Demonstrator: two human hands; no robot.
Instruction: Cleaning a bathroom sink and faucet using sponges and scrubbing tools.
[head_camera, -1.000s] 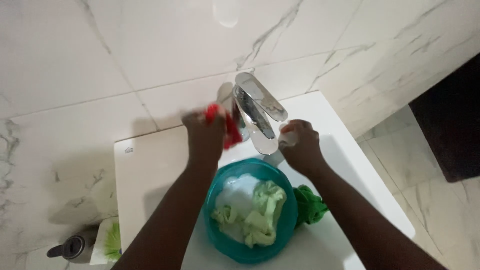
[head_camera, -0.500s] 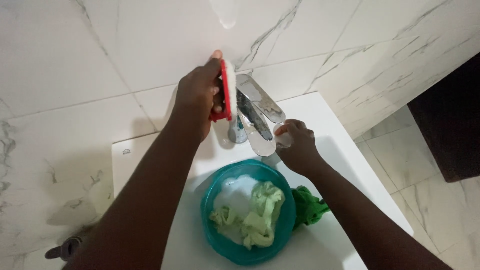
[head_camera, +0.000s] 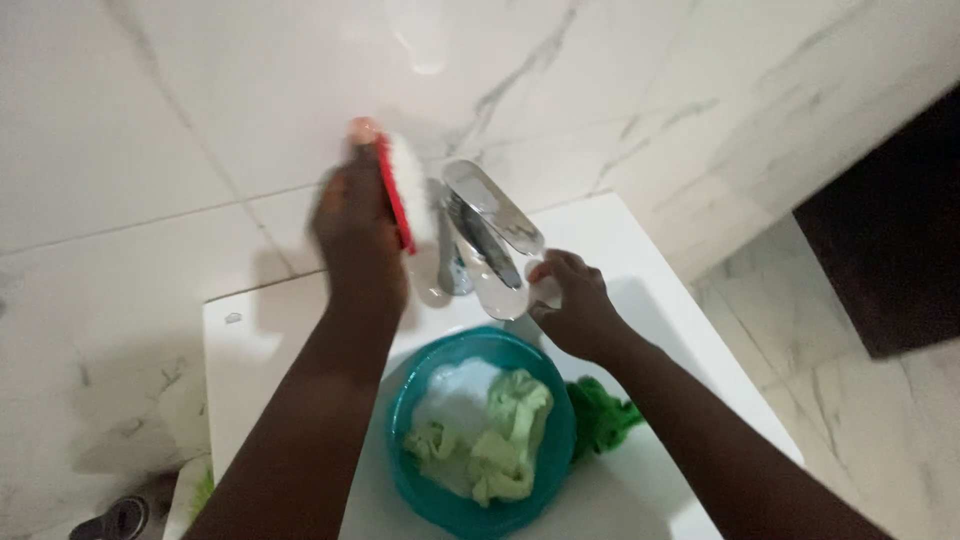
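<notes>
My left hand (head_camera: 355, 225) is raised against the marble wall and grips a red scrubbing brush (head_camera: 400, 190) with white bristles that face the chrome tap (head_camera: 485, 235). My right hand (head_camera: 572, 305) rests on the sink just right of the tap's spout, fingers curled against a small pale object I cannot make out. Below both hands a teal bowl (head_camera: 550, 400) sits in the white sink (head_camera: 660, 290); it holds soapy water and a pale green cloth (head_camera: 500, 440).
A dark green cloth (head_camera: 600, 415) lies in the sink beside the bowl's right side. White marble tiles (head_camera: 150, 130) cover the wall behind. A dark opening (head_camera: 890, 230) is at the right. A small dark object (head_camera: 115, 518) lies on the floor lower left.
My left hand has lifted the red brush from beside the tap's base up to the wall left of the tap. My right hand has stayed by the spout.
</notes>
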